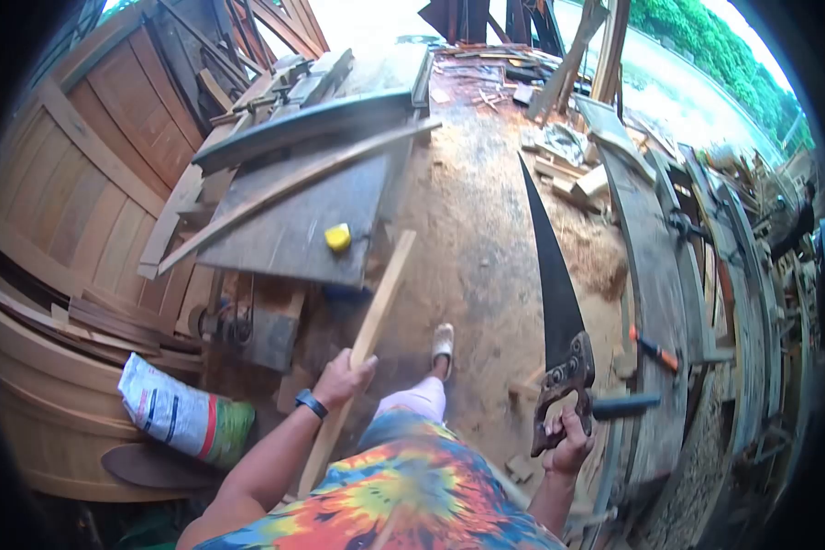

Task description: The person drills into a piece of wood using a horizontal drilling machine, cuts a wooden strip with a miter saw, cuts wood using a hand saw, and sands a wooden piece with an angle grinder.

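My left hand (343, 378) is closed around a narrow wooden strip (380, 298), which slants up and away from my side. In my right hand (568, 438) is the handle of a hand saw (552, 284), its long dark blade pointing forward and up. Left of the strip stands a work table (293, 220), with a yellow tape measure (337, 238) near its front corner. A long thin batten (284, 188) lies across that table. Just right of the saw handle, a bluish-grey bar (625, 405) sticks out over the bench edge.
A long wooden bench (655, 302) runs along the right, bearing an orange-handled tool (654, 348). Panelled wooden doors (82, 174) lean at the left, near a white and green sack (183, 411). Sawdust and offcuts (582, 188) cover parts of the floor (481, 238).
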Demonstrator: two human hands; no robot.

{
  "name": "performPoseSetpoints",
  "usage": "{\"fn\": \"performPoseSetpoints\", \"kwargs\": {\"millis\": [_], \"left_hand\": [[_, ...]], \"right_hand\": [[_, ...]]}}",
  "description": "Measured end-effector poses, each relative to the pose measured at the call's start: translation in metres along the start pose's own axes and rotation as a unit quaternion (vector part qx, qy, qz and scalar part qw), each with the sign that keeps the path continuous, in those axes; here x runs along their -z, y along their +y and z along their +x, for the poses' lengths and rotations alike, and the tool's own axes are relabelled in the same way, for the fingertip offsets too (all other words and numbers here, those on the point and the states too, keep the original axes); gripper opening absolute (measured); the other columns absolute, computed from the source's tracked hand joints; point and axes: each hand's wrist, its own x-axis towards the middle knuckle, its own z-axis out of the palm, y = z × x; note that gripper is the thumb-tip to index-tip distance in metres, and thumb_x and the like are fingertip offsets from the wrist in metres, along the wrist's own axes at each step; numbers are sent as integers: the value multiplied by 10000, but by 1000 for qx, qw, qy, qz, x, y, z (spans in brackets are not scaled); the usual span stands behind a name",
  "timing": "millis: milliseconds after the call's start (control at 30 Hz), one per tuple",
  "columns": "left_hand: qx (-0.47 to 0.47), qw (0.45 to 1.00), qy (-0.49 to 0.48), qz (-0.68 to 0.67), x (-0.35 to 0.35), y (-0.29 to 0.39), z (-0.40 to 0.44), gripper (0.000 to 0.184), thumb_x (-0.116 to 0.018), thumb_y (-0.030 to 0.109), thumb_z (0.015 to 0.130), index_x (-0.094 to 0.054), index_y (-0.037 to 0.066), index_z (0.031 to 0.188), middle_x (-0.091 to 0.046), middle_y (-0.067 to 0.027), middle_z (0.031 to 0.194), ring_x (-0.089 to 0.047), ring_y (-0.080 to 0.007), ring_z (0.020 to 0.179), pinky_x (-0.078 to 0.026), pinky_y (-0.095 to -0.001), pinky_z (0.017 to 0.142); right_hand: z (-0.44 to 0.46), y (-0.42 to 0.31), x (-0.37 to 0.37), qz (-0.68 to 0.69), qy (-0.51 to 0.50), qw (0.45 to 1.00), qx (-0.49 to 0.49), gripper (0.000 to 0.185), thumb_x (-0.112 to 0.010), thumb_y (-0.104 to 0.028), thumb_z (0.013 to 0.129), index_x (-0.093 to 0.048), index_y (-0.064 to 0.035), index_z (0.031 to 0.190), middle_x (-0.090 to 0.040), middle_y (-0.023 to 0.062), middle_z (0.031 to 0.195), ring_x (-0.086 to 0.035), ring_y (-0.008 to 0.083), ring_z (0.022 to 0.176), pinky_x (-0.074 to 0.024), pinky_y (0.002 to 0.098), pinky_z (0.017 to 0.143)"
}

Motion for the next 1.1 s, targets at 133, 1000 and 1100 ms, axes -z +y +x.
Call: {"fn": "performPoseSetpoints", "kwargs": {"millis": [133, 1000, 1100], "left_hand": [[-4, 1000, 9, 11, -24, 47, 126, 569, -696, 492, 900, -585, -33, 1089, -697, -296, 987, -691, -424, 993, -536, -468, 818], [2, 975, 192, 111, 22, 403, 716, 469, -639, 417, 949, -632, 36, 1223, -711, -261, 983, -707, -405, 953, -549, -459, 803], [86, 963, 234, 104, 37, 421, 738, 491, -623, 459, 934, -635, 69, 1232, -696, -283, 1041, -661, -463, 1018, -530, -520, 858]], "right_hand": [[120, -4, -48, -16, -3, 1000, -17, 102, -650, -89, 893, -590, -41, 959, -510, 0, 684, -481, 93, 572, -410, 250, 530], [804, -91, -247, -264, -180, 946, 47, 101, -676, -135, 877, -622, -49, 873, -507, -22, 620, -467, 81, 533, -365, 241, 500], [876, -109, -315, -326, -248, 912, 12, 149, -697, -114, 866, -594, -69, 768, -502, -45, 605, -451, 62, 525, -329, 242, 498]]}}
